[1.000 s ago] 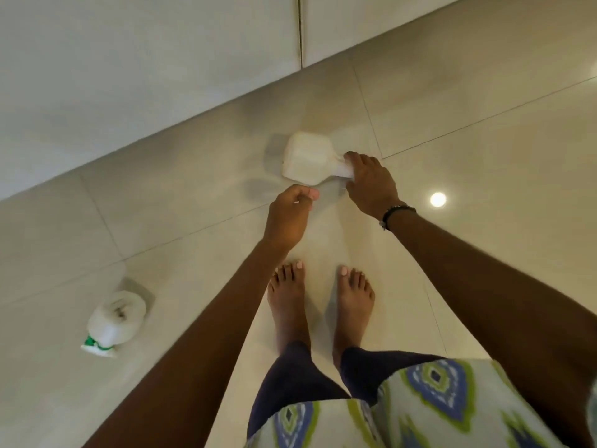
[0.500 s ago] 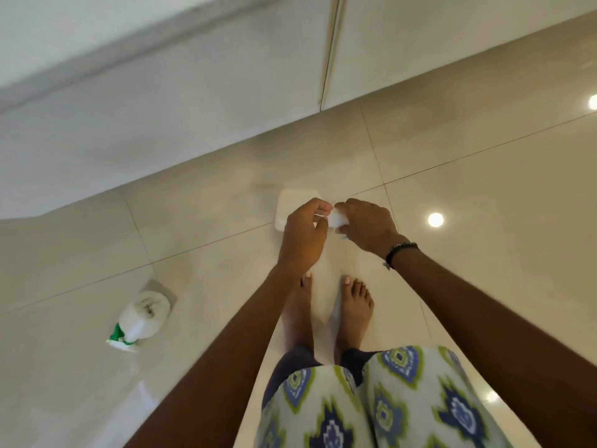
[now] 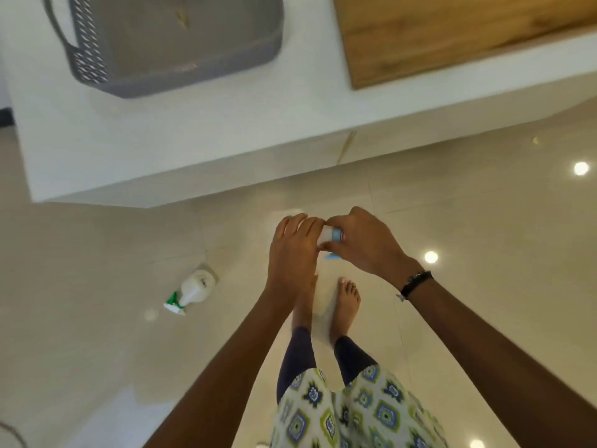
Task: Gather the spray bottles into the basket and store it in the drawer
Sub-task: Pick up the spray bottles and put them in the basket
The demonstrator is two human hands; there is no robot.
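The white spray bottle [image 3: 323,286] hangs neck-up, long axis pointing at my feet — my right hand [image 3: 361,244] closed around its blue collar, my left hand [image 3: 292,250] curled against it. The basket [image 3: 168,43] sits up ahead-left on the counter [image 3: 193,130].
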